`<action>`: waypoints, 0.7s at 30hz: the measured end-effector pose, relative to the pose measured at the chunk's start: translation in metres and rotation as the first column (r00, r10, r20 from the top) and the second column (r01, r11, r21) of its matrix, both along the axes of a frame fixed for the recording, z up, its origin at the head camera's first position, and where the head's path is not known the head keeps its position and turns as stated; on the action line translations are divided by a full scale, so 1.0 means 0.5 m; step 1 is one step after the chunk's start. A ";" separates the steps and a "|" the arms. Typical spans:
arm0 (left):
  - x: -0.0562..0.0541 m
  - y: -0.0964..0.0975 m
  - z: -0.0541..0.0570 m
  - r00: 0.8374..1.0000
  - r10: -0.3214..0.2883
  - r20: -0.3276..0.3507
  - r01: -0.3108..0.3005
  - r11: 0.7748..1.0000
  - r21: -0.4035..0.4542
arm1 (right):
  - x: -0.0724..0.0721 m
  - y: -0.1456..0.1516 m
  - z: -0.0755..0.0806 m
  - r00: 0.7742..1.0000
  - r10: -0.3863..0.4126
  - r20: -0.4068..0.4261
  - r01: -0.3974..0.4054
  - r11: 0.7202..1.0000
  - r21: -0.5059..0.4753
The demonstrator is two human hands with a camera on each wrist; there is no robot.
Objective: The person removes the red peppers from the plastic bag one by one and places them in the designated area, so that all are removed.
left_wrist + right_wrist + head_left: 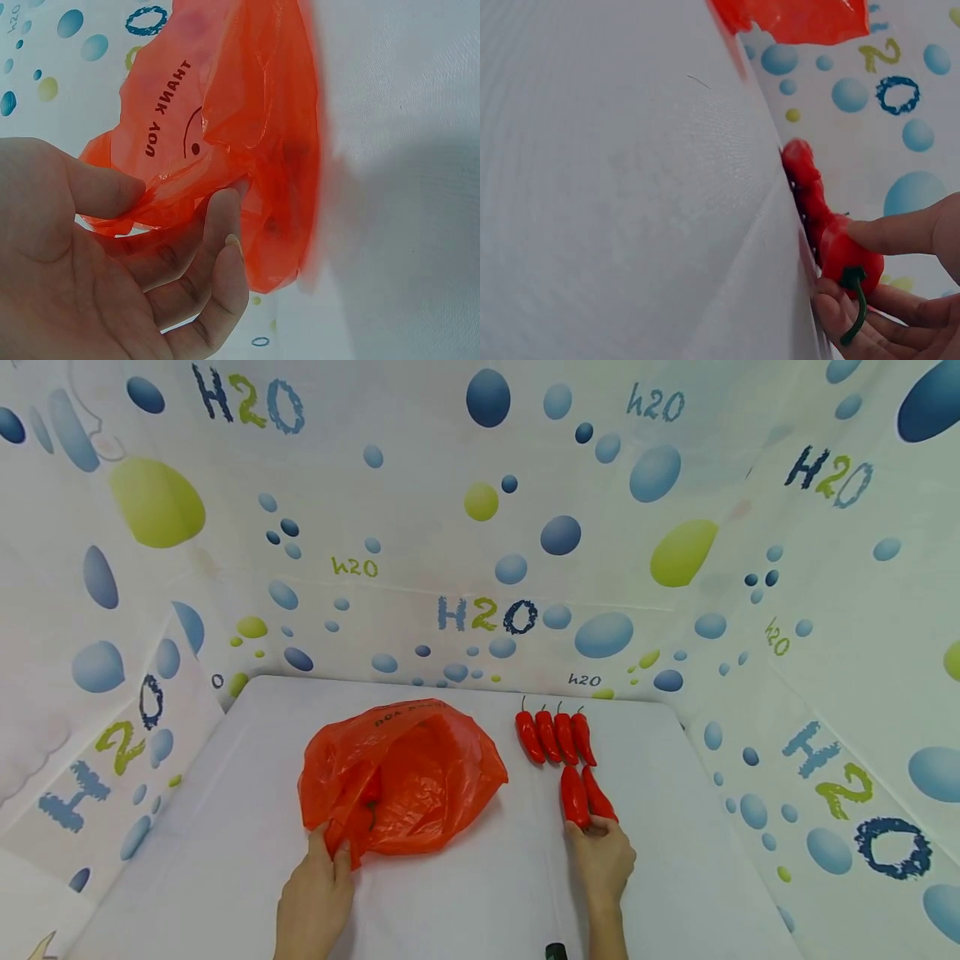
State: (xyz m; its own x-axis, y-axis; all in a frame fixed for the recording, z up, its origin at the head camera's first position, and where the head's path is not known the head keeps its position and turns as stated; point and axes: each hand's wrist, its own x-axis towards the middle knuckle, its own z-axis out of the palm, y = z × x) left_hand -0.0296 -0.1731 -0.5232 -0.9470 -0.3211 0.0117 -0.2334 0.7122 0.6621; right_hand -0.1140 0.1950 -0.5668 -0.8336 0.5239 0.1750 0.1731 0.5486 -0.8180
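An orange-red plastic bag (pixel 442 785) lies with its mouth spread toward me; "THANK YOU" and part of a smiley show in the left wrist view. My left hand (pixel 318 897) pinches the near left edge of the bag between thumb and fingers. Inside that edge, a red pepper with a green stem (pixel 371 814) shows. With thumb and fingers, my right hand (pixel 603 864) grips a long red pepper (pixel 847 251) near its stem end. Just right of it lies another red pepper (pixel 598 797). Beyond these, several red peppers (pixel 564 739) lie side by side, stems pointing away.
A white cloth-covered table (pixel 480 910) carries everything. Patterned sheets with blue and green drops and "H2O" lettering (pixel 487 614) rise behind and at both sides. A dark cap-like object (pixel 556 952) pokes in at the bottom edge, left of my right forearm.
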 end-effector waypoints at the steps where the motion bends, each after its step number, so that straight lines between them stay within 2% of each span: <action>1: 0.000 0.000 0.000 1.000 0.001 0.005 -0.001 1.000 0.001 | 0.000 0.001 -0.001 1.000 -0.007 0.004 0.007 1.000 0.002; 7: -0.002 -0.003 -0.001 1.000 0.003 0.026 -0.003 1.000 0.006 | 0.001 0.006 -0.004 0.999 -0.025 0.031 0.025 1.000 0.016; 21: 0.001 -0.003 0.001 1.000 0.000 0.002 0.000 1.000 0.000 | -0.012 0.010 -0.014 0.998 -0.033 0.049 0.031 0.999 0.042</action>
